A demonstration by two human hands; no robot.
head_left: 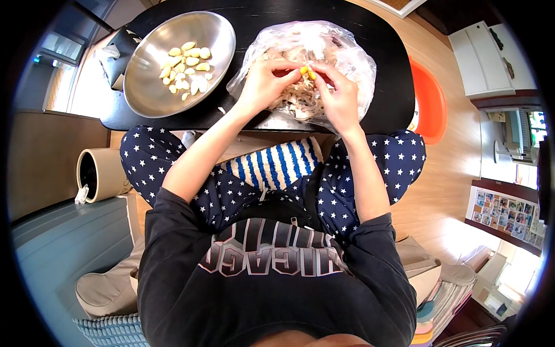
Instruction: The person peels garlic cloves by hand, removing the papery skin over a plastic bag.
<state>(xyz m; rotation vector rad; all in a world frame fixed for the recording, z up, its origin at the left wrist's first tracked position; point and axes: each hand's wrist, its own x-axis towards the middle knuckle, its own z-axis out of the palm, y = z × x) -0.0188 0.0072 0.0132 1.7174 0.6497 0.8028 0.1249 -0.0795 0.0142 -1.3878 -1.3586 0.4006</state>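
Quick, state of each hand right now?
Left hand: closed in a fingertip pinch at small yellow bits; exactly what it holds is too small to tell.
Right hand: likewise pinched closed there; its hold can't be told either.

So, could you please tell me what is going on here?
A person's left hand and right hand are pinching a small yellow thing over a plastic bag of papery peelings on a black table; whether it is one piece or two is hard to tell. To the person's left, a metal bowl holds pale pieces that look like garlic cloves.
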